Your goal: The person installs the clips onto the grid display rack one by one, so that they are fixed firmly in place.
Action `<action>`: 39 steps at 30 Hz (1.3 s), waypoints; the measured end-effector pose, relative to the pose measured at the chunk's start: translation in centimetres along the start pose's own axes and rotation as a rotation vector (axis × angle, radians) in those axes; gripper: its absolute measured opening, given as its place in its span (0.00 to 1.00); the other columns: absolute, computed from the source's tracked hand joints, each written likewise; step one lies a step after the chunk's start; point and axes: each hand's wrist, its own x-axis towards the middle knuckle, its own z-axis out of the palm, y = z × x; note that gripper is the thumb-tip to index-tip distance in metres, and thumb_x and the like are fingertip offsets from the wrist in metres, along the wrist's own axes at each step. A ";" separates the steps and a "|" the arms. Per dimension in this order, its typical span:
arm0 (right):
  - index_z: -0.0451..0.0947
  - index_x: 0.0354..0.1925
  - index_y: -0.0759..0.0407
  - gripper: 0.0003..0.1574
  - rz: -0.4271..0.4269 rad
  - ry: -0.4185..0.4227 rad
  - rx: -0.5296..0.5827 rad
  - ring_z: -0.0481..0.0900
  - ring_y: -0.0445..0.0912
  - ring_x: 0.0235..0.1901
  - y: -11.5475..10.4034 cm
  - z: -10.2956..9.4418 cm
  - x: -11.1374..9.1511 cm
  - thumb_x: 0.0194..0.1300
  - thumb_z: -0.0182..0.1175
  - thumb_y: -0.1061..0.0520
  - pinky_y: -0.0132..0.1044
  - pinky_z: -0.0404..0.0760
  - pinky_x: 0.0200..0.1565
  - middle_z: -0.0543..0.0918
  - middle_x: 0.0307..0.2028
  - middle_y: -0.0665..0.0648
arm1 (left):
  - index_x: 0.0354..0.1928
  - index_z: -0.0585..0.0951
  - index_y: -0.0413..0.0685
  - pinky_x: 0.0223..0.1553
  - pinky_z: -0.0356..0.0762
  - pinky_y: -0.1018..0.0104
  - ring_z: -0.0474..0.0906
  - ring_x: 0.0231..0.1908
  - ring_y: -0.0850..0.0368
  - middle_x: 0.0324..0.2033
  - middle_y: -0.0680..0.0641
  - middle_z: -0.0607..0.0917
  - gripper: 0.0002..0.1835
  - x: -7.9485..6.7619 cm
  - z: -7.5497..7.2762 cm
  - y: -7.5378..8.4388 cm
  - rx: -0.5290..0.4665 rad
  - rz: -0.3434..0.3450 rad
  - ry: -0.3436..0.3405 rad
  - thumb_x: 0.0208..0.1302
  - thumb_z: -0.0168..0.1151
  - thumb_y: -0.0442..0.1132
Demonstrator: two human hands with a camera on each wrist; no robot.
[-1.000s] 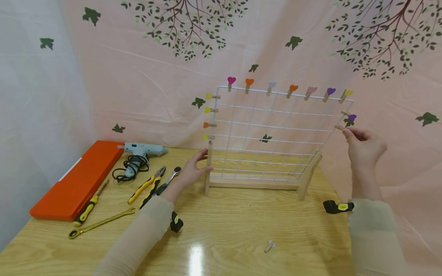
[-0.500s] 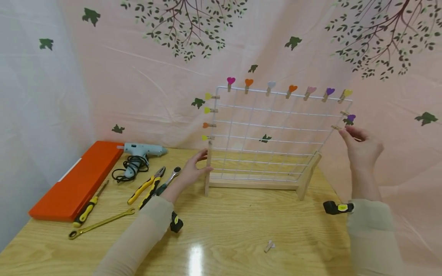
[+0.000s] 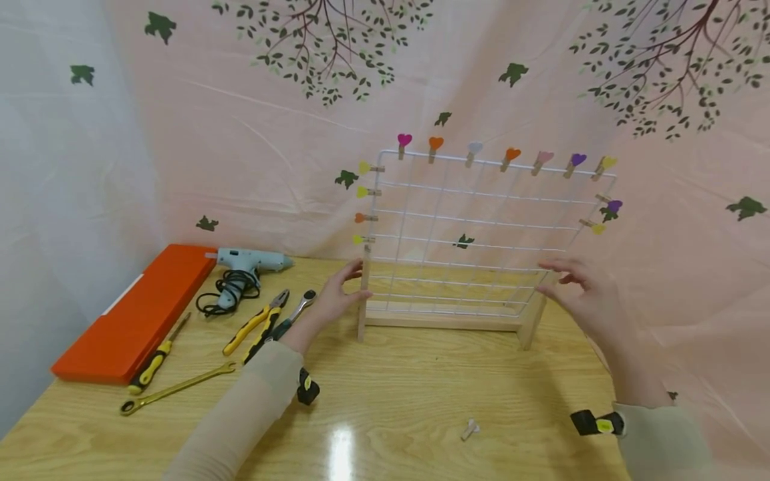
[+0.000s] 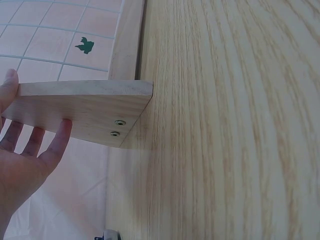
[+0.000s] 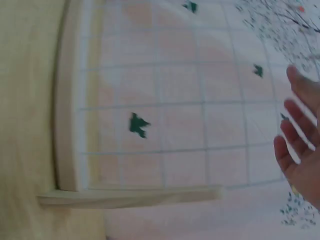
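A white wire grid stands upright in a wooden stand. Small wooden clothespins with coloured hearts line its top and sides, among them one with a yellow heart low on the right side. My left hand holds the stand's left upright, thumb at one edge and fingertips against the outer face. Beside the right upright is my right hand, its fingers loosely bent with nothing between them; the right wrist view shows it apart from the wood. One loose clothespin lies on the table.
On the left lie an orange case, a glue gun with coiled cord, pliers, a ratchet, a screwdriver and a wrench. A patterned cloth hangs behind the wooden table.
My right hand has let go of the yellow-heart clothespin, which stays clipped on the grid's right side. It has moved down towards the right upright. My left hand has stayed in place.
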 end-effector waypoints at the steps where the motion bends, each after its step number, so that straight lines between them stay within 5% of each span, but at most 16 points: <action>1: 0.77 0.48 0.49 0.23 -0.062 -0.056 -0.010 0.67 0.32 0.41 -0.2 0.5 -0.5 0.50 0.66 0.57 0.21 0.68 0.36 0.75 0.47 0.42 | 0.66 0.57 0.57 0.57 0.61 0.46 0.60 0.62 0.46 0.63 0.50 0.64 0.38 0.0 0.0 0.1 -0.002 0.000 -0.001 0.55 0.63 0.44; 5: 0.77 0.48 0.48 0.28 -0.266 -0.253 0.029 0.70 0.36 0.43 -0.9 2.8 -2.4 0.45 0.69 0.58 0.26 0.71 0.37 0.76 0.47 0.48 | 0.66 0.56 0.57 0.57 0.62 0.47 0.59 0.62 0.45 0.63 0.50 0.64 0.39 -0.1 -0.1 0.2 -0.007 -0.002 -0.010 0.53 0.62 0.48; 10: 0.73 0.51 0.45 0.29 -0.338 -0.525 0.136 0.71 0.39 0.48 -1.1 5.1 -4.7 0.48 0.66 0.49 0.34 0.76 0.40 0.75 0.49 0.47 | 0.66 0.57 0.58 0.58 0.61 0.48 0.59 0.62 0.49 0.62 0.51 0.64 0.39 -0.1 -0.1 0.3 -0.003 -0.002 -0.010 0.53 0.62 0.50; 17: 0.72 0.52 0.49 0.27 -0.368 -0.824 0.316 0.70 0.43 0.49 -0.3 8.1 -7.4 0.52 0.64 0.52 0.43 0.77 0.42 0.73 0.50 0.48 | 0.66 0.56 0.59 0.58 0.61 0.47 0.59 0.62 0.51 0.63 0.51 0.63 0.39 -0.1 -0.3 0.2 0.006 -0.006 -0.012 0.53 0.62 0.50; 24: 0.75 0.43 0.50 0.21 -0.355 -0.944 0.363 0.74 0.44 0.36 0.5 10.5 -9.3 0.48 0.66 0.51 0.33 0.75 0.37 0.76 0.39 0.48 | 0.66 0.56 0.58 0.58 0.60 0.47 0.59 0.62 0.47 0.63 0.51 0.63 0.40 -0.1 -0.2 0.1 -0.010 0.007 -0.011 0.52 0.62 0.51; 39: 0.77 0.29 0.45 0.07 -0.308 -1.050 0.350 0.69 0.36 0.33 1.5 11.9 -9.9 0.49 0.66 0.50 0.27 0.73 0.39 0.73 0.33 0.44 | 0.66 0.57 0.55 0.58 0.60 0.47 0.59 0.62 0.45 0.63 0.49 0.63 0.39 -0.3 -0.2 0.8 -0.003 0.016 -0.013 0.53 0.62 0.49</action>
